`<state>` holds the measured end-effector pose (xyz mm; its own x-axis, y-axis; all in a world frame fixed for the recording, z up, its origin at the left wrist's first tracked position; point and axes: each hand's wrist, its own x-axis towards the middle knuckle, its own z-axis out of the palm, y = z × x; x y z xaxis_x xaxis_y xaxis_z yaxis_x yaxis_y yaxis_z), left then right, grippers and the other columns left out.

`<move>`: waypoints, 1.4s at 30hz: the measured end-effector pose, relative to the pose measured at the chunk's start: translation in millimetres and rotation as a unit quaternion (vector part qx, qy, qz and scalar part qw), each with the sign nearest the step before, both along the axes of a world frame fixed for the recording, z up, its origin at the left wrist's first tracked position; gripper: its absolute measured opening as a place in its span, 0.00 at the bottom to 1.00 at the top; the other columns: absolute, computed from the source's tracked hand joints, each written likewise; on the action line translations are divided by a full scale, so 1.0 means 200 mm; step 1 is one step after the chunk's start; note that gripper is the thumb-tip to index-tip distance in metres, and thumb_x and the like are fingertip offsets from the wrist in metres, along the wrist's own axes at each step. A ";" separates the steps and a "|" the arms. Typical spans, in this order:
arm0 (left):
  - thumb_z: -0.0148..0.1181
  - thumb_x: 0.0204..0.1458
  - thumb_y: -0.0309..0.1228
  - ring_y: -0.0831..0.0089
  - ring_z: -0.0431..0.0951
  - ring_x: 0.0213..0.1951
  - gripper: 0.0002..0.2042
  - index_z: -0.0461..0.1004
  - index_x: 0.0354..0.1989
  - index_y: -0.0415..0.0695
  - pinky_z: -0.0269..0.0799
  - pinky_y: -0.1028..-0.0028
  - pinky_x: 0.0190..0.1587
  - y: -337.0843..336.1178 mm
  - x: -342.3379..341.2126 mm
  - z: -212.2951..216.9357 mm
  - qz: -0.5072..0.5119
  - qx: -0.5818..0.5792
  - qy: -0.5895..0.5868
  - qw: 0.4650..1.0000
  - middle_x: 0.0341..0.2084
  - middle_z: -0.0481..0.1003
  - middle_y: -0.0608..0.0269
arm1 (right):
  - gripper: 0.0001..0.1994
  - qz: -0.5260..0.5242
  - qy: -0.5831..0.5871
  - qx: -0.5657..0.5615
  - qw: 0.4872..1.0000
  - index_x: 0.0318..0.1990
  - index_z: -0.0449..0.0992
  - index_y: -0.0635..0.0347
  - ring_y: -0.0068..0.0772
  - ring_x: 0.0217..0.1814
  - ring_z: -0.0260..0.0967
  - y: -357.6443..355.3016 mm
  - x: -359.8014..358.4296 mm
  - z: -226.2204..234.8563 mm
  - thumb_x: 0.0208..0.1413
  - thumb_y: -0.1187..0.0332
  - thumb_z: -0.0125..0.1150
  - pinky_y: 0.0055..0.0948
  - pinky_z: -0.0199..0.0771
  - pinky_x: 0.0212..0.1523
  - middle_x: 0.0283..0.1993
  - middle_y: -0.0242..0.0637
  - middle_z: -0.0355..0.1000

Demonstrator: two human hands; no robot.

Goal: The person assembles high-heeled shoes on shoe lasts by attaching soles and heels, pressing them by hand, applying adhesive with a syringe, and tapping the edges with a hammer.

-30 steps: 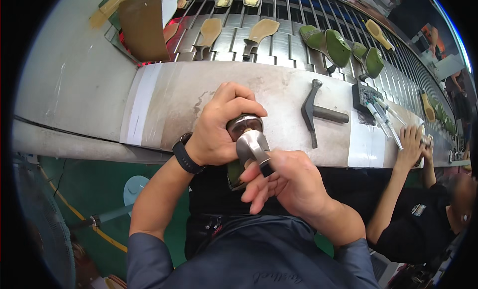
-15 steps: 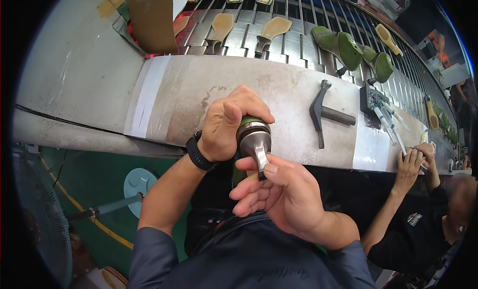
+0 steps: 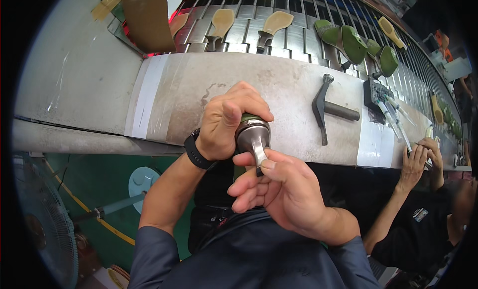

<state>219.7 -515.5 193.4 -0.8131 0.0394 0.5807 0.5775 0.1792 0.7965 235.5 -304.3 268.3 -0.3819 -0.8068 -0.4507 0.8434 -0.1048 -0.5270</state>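
I hold a green high-heeled shoe, its glossy metallic brown heel [image 3: 253, 137] pointing toward my body. Curled around the green body of the shoe is my left hand [image 3: 234, 117], which hides much of it. Closer to me, my right hand [image 3: 281, 182] pinches the dark-tipped narrow end of the heel between thumb and index finger, the other fingers loosely bent. Right of the shoe, a hammer [image 3: 323, 109] with a dark handle lies on the worn bench [image 3: 291, 100], touched by neither hand.
Beyond the bench runs a metal conveyor with tan heeled soles [image 3: 274, 24] and green heeled shoes on lasts [image 3: 343, 40]. A dark box [image 3: 373, 94] and syringe-like tubes [image 3: 391, 117] lie to the right, near a co-worker's hands [image 3: 416, 162]. A fan [image 3: 40, 229] stands at lower left.
My hands keep the same grip on the shoe, and the heel has turned slightly. The view has shifted a little; the hammer and tubes appear farther right.
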 end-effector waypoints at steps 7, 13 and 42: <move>0.36 0.76 0.54 0.63 0.78 0.40 0.34 0.83 0.36 0.38 0.72 0.64 0.48 -0.01 -0.02 0.03 -0.013 0.002 -0.013 1.000 0.33 0.83 0.56 | 0.23 0.012 0.015 0.018 1.000 0.63 0.68 0.76 0.48 0.39 0.84 -0.02 -0.07 -0.01 0.72 0.63 0.44 0.38 0.85 0.48 0.44 0.61 0.81; 0.40 0.76 0.54 0.76 0.75 0.33 0.33 0.83 0.36 0.36 0.72 0.72 0.42 -0.05 -0.27 0.04 0.033 -0.053 -0.176 0.982 0.28 0.80 0.62 | 0.22 0.036 0.148 0.159 0.976 0.47 0.77 0.75 0.42 0.29 0.83 -0.10 -0.42 -0.01 0.70 0.58 0.49 0.36 0.86 0.35 0.36 0.58 0.82; 0.63 0.63 0.42 0.79 0.74 0.25 0.19 0.86 0.35 0.35 0.70 0.74 0.30 -0.02 -0.34 -0.06 0.094 -0.068 -0.146 0.982 0.21 0.80 0.63 | 0.27 0.062 0.592 0.321 0.737 0.50 0.79 0.74 0.23 0.36 0.77 -0.06 -0.51 -0.24 0.58 0.54 0.73 0.26 0.78 0.36 0.36 0.39 0.80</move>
<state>151.1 -519.1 182.0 -0.9449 -0.0663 0.3205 0.2736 0.3773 0.8847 132.6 -316.6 219.6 -0.7550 -0.6348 -0.1643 -0.2652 0.5248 -0.8089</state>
